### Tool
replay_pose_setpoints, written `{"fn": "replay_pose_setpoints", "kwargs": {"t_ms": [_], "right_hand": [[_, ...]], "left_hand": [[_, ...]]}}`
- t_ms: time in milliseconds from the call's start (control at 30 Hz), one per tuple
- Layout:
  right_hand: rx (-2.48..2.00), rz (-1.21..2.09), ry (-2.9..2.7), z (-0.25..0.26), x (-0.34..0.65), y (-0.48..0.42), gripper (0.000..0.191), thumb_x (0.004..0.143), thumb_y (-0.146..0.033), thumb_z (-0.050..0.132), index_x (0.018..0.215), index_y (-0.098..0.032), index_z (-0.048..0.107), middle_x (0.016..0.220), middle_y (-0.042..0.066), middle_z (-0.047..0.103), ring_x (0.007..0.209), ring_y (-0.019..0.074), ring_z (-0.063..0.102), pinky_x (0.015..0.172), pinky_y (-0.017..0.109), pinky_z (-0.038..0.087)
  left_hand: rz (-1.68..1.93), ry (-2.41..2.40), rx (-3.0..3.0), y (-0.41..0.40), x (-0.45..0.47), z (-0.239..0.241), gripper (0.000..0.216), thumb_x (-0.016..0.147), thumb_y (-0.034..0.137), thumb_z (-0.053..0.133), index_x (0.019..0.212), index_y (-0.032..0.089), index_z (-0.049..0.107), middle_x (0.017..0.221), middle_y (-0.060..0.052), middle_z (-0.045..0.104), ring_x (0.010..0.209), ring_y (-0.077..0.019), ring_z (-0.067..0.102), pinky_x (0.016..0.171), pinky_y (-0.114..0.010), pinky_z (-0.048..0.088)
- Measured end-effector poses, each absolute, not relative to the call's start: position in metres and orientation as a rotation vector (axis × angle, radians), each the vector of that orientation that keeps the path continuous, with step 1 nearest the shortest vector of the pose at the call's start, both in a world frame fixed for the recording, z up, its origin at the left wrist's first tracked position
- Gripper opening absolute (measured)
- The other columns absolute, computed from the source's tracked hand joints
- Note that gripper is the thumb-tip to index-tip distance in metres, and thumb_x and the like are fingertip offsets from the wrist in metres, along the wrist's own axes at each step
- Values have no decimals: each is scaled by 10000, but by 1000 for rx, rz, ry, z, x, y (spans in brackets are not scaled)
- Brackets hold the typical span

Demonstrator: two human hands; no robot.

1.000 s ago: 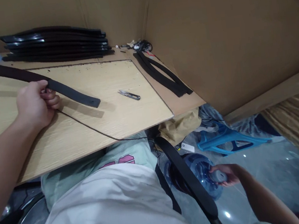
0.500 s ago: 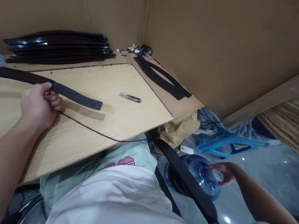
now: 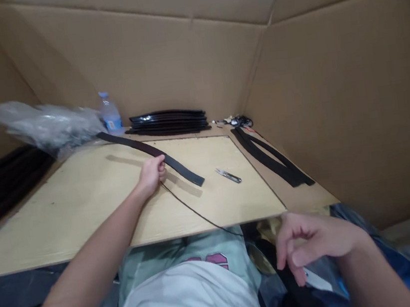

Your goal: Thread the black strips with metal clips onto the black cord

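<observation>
Pinched in my left hand, above the board, is a long flat black strap. One end of it points to the far left and the other droops toward the right. A thin dark cord runs from beneath this hand down over the table's front edge; where it ends is hidden. My right hand hangs at the front right corner with loosely bent fingers apart, holding nothing visible. Below it is a black armrest-like piece. Small thread snips lie on the pale board.
Two black straps lie along the right side. A stack of black strips sits at the back, beside a water bottle. Clear plastic bags and dark bundled strips fill the left. Cardboard walls enclose the table.
My right hand has left the cap of the large blue water jug on the floor and risen to the table corner. The view has tilted up; my left hand still holds the strap.
</observation>
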State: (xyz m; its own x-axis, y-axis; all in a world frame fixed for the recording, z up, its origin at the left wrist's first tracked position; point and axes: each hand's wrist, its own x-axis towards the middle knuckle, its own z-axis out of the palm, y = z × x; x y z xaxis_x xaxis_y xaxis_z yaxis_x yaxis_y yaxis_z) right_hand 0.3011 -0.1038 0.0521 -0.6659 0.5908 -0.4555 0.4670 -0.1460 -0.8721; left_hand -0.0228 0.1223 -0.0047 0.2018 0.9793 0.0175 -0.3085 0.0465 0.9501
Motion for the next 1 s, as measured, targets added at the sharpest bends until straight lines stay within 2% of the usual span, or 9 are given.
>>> {"fn": "replay_pose_setpoints", "kwargs": {"t_ms": [67, 133, 233, 400, 533, 633, 733, 867, 1000], "right_hand": [[-935, 1835, -2032, 70, 268, -71, 361, 732, -427, 688, 898, -107, 707, 673, 90, 709, 567, 170, 650, 550, 257, 486], [-993, 1389, -1905, 73, 233, -29, 244, 778, -384, 656, 792, -144, 699, 660, 53, 686, 602, 153, 629, 608, 262, 485], [-1037, 956, -1695, 59, 183, 37, 219, 752, -359, 688, 850, -163, 684, 839, 57, 691, 761, 168, 625, 677, 263, 485], [-873, 1604, -1621, 23, 135, 93, 321, 781, -433, 636, 884, -129, 637, 690, 53, 673, 565, 154, 627, 537, 267, 504], [-827, 1541, -1527, 10, 137, 92, 312, 728, -394, 700, 857, -119, 631, 609, 10, 633, 412, 81, 519, 384, 183, 404], [-867, 1539, -1409, 8, 140, 89, 369, 755, -481, 647, 848, -125, 631, 576, -3, 604, 371, 66, 456, 335, 177, 343], [-862, 1547, -1287, 7, 136, 88, 433, 793, -549, 567, 815, -122, 638, 574, 7, 586, 392, 70, 452, 352, 184, 339], [-801, 1477, -1306, 6, 126, 91, 385, 752, -496, 646, 707, -115, 626, 584, 11, 563, 441, 65, 448, 397, 185, 345], [-765, 1480, -1340, 6, 119, 95, 315, 720, -421, 706, 778, -118, 642, 599, -13, 547, 450, 57, 442, 414, 179, 365]], "left_hand": [[1180, 819, 1044, 123, -24, -7, 342, 720, 381, 623, 586, 190, 373, 434, 105, 230, 329, -34, 189, 347, -183, 117], [1174, 788, 1043, 123, -24, -7, 352, 728, 399, 620, 592, 191, 371, 440, 107, 227, 331, -33, 183, 352, -185, 108], [1148, 753, 1096, 121, -25, -7, 378, 740, 434, 611, 590, 191, 365, 450, 105, 232, 342, -32, 188, 363, -187, 109], [1142, 738, 1234, 117, -27, -4, 399, 739, 472, 623, 598, 178, 393, 469, 92, 293, 360, -34, 225, 380, -199, 147], [1124, 741, 1346, 116, -27, -5, 385, 744, 507, 620, 662, 159, 477, 468, 82, 335, 373, -47, 258, 394, -212, 162], [1141, 773, 1409, 118, -25, -9, 397, 761, 527, 600, 700, 140, 531, 461, 76, 339, 382, -51, 252, 400, -219, 152], [1200, 795, 1426, 122, -24, -13, 408, 767, 544, 584, 713, 141, 544, 465, 81, 310, 386, -52, 227, 401, -220, 134], [1265, 824, 1396, 125, -26, -13, 416, 765, 554, 581, 694, 148, 525, 478, 83, 296, 397, -52, 221, 404, -215, 130], [1274, 814, 1403, 121, -30, -6, 421, 759, 551, 592, 685, 143, 519, 475, 73, 348, 400, -52, 258, 400, -210, 164]]}}
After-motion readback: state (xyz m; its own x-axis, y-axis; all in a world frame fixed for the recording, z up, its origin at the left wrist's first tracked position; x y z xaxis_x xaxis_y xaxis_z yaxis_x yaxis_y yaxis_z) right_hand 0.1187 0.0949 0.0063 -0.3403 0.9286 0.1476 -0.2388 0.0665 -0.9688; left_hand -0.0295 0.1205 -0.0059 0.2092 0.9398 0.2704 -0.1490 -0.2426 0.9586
